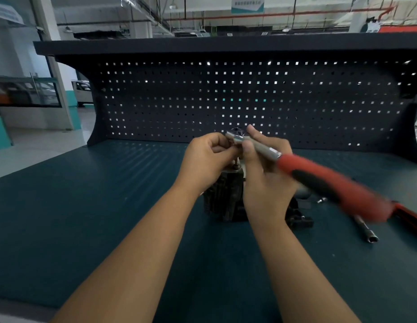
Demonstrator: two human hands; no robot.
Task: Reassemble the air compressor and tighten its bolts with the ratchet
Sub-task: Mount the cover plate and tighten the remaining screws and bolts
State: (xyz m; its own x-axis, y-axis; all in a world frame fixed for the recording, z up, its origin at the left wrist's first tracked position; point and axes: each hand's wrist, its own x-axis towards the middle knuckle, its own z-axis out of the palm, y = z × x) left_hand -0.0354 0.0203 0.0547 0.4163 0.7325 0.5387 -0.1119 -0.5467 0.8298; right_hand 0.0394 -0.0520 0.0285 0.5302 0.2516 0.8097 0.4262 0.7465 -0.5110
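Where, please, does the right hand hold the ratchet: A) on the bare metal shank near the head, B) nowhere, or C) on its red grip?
A: the right hand pinches the ratchet on its metal shank by the head, the red grip sticking out free.

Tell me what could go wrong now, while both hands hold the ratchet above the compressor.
1. The left hand pinches at the head of the ratchet, above the compressor. Any small part held there (I cannot see one) could slip and drop into the machine.
2. The right hand grips the ratchet near its head, so the long red handle sticks out free and might knock the loose socket off the bench.
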